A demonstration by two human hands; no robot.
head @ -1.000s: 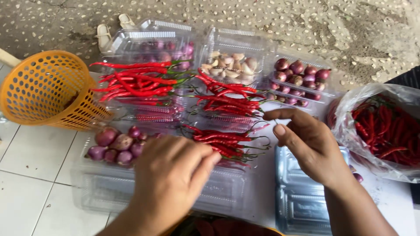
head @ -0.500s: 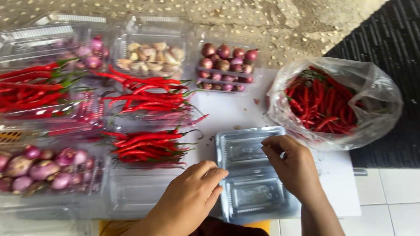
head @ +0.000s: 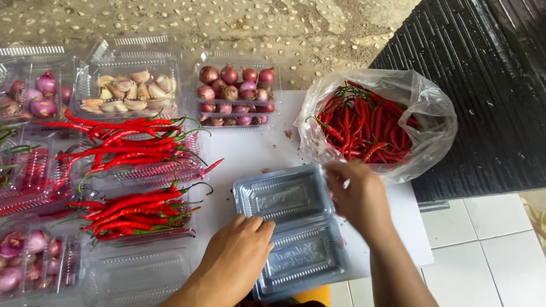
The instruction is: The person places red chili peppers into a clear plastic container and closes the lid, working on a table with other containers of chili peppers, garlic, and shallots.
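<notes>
Since a moment ago our hands have spread the empty clamshell tray [head: 287, 219]: left hand [head: 239, 250] flat on it, right hand's [head: 358, 196] fingers pinching its rim; filled trays [head: 136, 170] lie left, bagged chillies [head: 364, 122] wait far right.

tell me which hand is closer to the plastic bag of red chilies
Right. The right hand grips the far edge of the empty clear clamshell tray, right below the plastic bag of red chilies. The left hand rests on the tray's near left side, farther away.

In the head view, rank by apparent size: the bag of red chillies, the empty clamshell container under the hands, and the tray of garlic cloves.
1. Bag of red chillies
2. Empty clamshell container, close to the bag; nearer the camera, so uncertain
3. Tray of garlic cloves
</notes>
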